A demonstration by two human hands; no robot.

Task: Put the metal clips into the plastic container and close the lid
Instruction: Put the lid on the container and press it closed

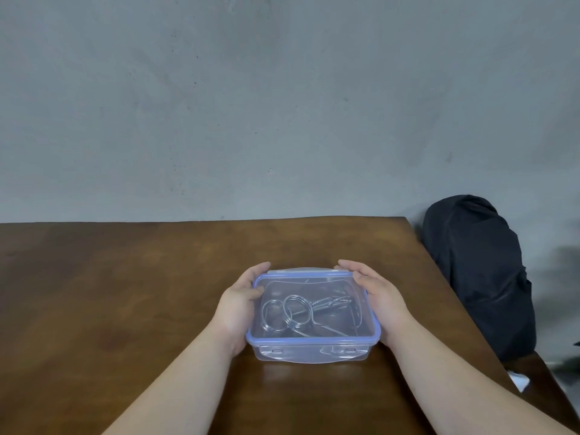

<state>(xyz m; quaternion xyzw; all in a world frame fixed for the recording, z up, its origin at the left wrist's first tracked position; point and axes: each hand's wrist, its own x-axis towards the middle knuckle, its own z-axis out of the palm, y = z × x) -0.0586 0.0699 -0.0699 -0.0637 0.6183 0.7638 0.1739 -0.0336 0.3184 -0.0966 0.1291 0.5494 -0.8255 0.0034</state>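
A clear plastic container [314, 351] stands on the brown wooden table [125, 293], a little right of centre. Its transparent lid [332, 285] with a blue rim lies on top. Through the lid I see metal wire clips [295, 312] with round loops lying inside. My left hand [240, 306] grips the container's left side, thumb resting on the lid's edge. My right hand [381, 298] holds the right side, fingers reaching along the far corner. The near latch flap hangs down at the front.
A grey concrete wall rises behind the table. A black bag [480, 274] stands past the table's right edge. A small white scrap [519, 381] lies low at the right. The table's far edge runs just behind the container.
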